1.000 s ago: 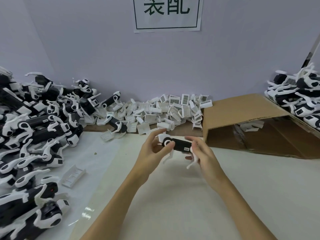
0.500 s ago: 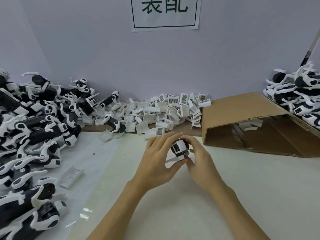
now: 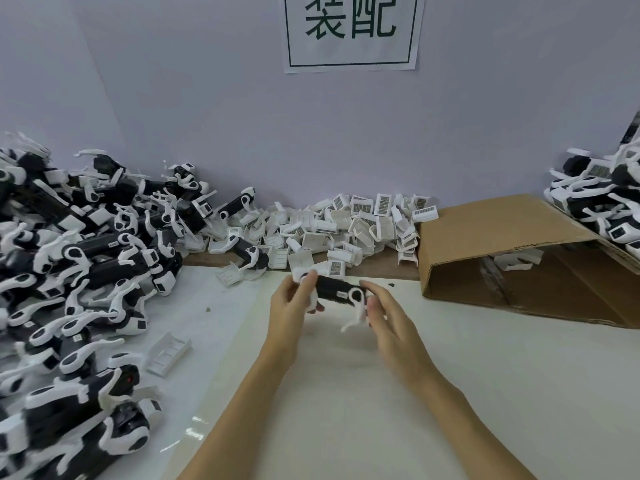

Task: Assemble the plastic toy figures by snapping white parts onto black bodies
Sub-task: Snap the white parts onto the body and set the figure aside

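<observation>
- A white counter (image 3: 485, 393) is carrying everything, and a paper sign (image 3: 351, 31) is hanging on the wall behind it.
- A big heap of black-and-white toy figures (image 3: 69, 271) is lying along the left side, and a smaller stack (image 3: 602, 199) is sitting at the right, on top of a cardboard box (image 3: 502, 233) lying open on its side.
- A pile of loose white parts (image 3: 346, 223) is lying against the wall between heap and box.
- Both forearms are reaching forward over the counter's middle, the hands raised above the surface.
- The left hand (image 3: 289, 306) is gripping the left end of a black toy body (image 3: 334, 289), fingers curled over it.
- The right hand (image 3: 388, 313) is pinching the right end, where a white leg (image 3: 356, 311) is hanging down.
- The body is being held level in the air, just before the white pile.
</observation>
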Action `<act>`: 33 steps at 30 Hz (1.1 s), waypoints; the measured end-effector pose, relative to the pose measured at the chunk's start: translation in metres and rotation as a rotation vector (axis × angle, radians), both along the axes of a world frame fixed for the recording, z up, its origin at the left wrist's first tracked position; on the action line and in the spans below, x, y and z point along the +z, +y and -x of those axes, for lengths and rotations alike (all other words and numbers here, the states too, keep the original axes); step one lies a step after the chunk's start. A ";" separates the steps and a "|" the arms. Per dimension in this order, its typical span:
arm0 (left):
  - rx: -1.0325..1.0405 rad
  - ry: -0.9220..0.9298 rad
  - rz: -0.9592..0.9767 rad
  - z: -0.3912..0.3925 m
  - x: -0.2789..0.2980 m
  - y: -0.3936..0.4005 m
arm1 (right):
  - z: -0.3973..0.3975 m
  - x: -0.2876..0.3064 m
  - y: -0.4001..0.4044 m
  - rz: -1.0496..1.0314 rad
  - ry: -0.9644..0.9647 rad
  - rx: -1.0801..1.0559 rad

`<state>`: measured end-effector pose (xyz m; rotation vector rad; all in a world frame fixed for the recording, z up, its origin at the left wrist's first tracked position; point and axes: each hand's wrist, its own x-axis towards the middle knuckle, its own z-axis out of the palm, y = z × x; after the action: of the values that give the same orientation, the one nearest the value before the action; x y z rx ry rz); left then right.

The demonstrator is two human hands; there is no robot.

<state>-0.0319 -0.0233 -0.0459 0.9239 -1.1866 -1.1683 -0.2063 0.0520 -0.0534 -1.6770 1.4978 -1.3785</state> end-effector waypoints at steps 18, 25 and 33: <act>0.389 0.374 -0.200 -0.025 -0.001 -0.027 | -0.024 0.000 -0.122 0.059 0.733 -0.109; 0.294 0.333 -0.186 -0.011 -0.001 -0.021 | 0.018 -0.004 -0.061 0.065 0.166 -0.133; 0.099 0.156 -0.100 0.013 -0.001 -0.001 | 0.049 0.004 0.002 -0.078 -0.602 -0.116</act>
<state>-0.0446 -0.0247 -0.0468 0.9382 -0.9545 -1.2049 -0.2552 0.0538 -0.0495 -1.0031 1.2787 -1.6680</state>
